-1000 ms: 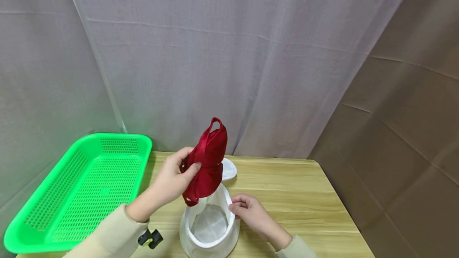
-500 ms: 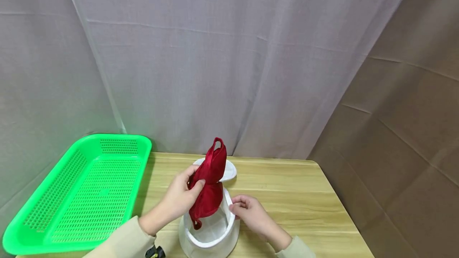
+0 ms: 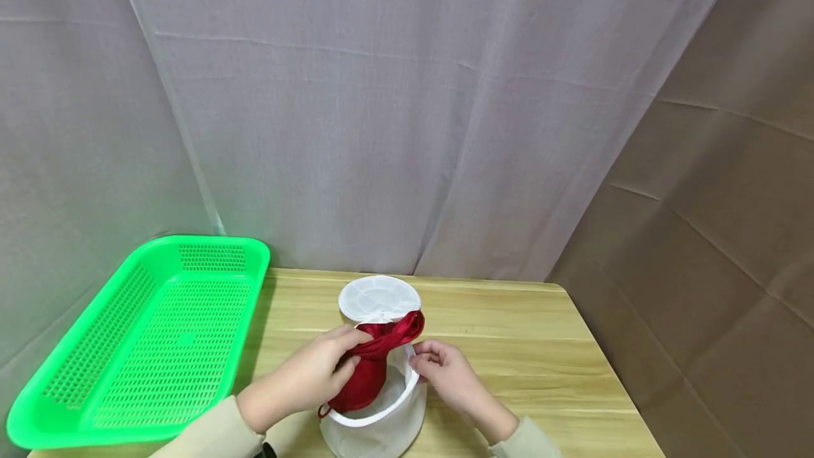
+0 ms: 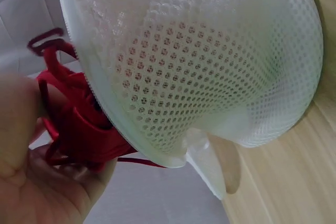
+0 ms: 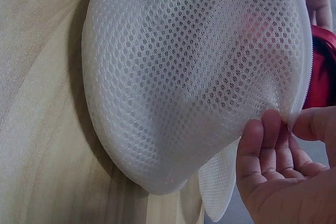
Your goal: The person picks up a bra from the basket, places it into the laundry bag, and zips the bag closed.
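A folded red satin bra (image 3: 367, 382) is held in my left hand (image 3: 310, 372), partly inside the mouth of a white mesh laundry bag (image 3: 397, 426). In the left wrist view, a hook (image 4: 46, 40) and thin straps of the bra stick out beside the bag's zippered rim (image 4: 118, 119). The thumb and fingers of my right hand (image 3: 448, 377) pinch that rim on the right side, plainly visible in the right wrist view. Flipped back behind the opening lies the bag's round lid (image 3: 380, 295).
On the left of the wooden table (image 3: 509, 345) stands a green plastic basket (image 3: 251, 302) with perforated walls. A grey curtain (image 3: 356, 126) hangs along the table's back edge, and a brownish cloth (image 3: 712, 232) along the right.
My left hand has lowered the bra from above the bag into its mouth, and the bra's upper end has tipped to the right. My right hand stays at the rim.
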A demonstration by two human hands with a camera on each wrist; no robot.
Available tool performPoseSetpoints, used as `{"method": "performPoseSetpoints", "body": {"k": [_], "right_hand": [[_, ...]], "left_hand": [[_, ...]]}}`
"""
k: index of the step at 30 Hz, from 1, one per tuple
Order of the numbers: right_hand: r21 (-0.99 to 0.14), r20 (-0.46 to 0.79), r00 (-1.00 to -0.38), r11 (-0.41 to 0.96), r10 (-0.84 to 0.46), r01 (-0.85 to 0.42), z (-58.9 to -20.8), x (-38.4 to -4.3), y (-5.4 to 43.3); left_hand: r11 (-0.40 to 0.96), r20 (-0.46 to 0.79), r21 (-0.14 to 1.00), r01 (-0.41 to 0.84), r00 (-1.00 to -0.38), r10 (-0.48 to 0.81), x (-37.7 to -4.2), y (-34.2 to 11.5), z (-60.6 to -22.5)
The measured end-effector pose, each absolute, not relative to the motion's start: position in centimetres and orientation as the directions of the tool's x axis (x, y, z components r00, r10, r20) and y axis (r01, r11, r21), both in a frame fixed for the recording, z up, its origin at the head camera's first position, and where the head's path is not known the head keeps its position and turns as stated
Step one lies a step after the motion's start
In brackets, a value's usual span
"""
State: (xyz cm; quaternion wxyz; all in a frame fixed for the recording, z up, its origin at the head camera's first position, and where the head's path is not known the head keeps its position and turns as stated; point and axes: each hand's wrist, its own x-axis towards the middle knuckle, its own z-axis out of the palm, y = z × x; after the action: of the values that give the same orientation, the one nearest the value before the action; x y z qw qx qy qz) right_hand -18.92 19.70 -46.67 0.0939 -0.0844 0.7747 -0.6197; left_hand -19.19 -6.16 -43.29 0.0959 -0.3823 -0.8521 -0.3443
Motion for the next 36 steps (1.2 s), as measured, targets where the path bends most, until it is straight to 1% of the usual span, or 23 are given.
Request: {"method": "performPoseSetpoints", "body": {"k": [3, 7, 9, 11, 14, 16, 18, 22, 26, 28, 31, 33, 36], "right_hand": [[-0.977, -0.043, -0.969, 0.211, -0.244, -0.01, -46.6, -18.9, 19.7], [-0.982, -0.046, -0.968, 0.191, -0.249, -0.002, -46.6, -18.9, 19.8], [-0.982, -0.051, -0.967, 0.188, -0.248, 0.004, -46.5, -18.9, 19.8], [-0.981, -0.054, -0.968, 0.194, -0.243, 0.006, -46.5, -18.9, 19.9], [-0.979, -0.057, -0.971, 0.206, -0.234, 0.008, -46.5, -18.9, 19.8], [-0.977, -0.054, -0.971, 0.213, -0.232, 0.003, -46.6, -18.9, 19.8], [-0.975, -0.053, -0.972, 0.221, -0.229, 0.001, -46.6, -18.9, 19.7], [-0.973, -0.055, -0.972, 0.231, -0.228, 0.001, -46.6, -18.9, 19.7], [-0.974, -0.061, -0.97, 0.226, -0.234, 0.006, -46.5, -18.8, 19.7], [-0.975, -0.06, -0.97, 0.222, -0.237, 0.006, -46.5, -18.8, 19.7], [-0.974, -0.058, -0.97, 0.225, -0.234, 0.003, -46.5, -18.7, 19.7], [-0.974, -0.057, -0.972, 0.228, -0.23, 0.003, -46.4, -18.7, 19.7], [-0.973, -0.051, -0.973, 0.232, -0.226, -0.003, -46.3, -18.7, 19.5]], "left_hand": [[0.475, 0.394, 0.496, 0.726, -0.676, 0.622, -19.0, -6.3, -43.5], [0.471, 0.333, 0.506, 0.723, -0.667, 0.667, -18.8, -6.7, -43.7], [0.467, 0.323, 0.516, 0.718, -0.668, 0.67, -18.7, -6.8, -43.8], [0.47, 0.339, 0.522, 0.712, -0.678, 0.652, -18.7, -7.0, -43.8], [0.479, 0.376, 0.552, 0.683, -0.716, 0.588, -19.1, -7.3, -43.8], [0.481, 0.385, 0.599, 0.64, -0.757, 0.528, -19.4, -7.5, -43.9], [0.472, 0.369, 0.668, 0.576, -0.807, 0.462, -20.0, -7.7, -44.1], [0.484, 0.272, 0.77, 0.415, -0.901, 0.338, -21.5, -7.9, -44.9], [0.533, 0.131, 0.805, 0.26, -0.955, 0.267, -22.6, -7.7, -46.0], [0.537, 0.058, 0.82, 0.199, -0.962, 0.267, -23.0, -7.6, -46.5], [0.524, -0.028, 0.839, 0.145, -0.951, 0.308, -23.1, -7.4, -47.1], [0.506, -0.057, 0.851, 0.136, -0.936, 0.348, -23.1, -7.2, -47.4], [0.479, -0.06, 0.867, 0.139, -0.925, 0.376, -22.8, -6.9, -47.6]]}}
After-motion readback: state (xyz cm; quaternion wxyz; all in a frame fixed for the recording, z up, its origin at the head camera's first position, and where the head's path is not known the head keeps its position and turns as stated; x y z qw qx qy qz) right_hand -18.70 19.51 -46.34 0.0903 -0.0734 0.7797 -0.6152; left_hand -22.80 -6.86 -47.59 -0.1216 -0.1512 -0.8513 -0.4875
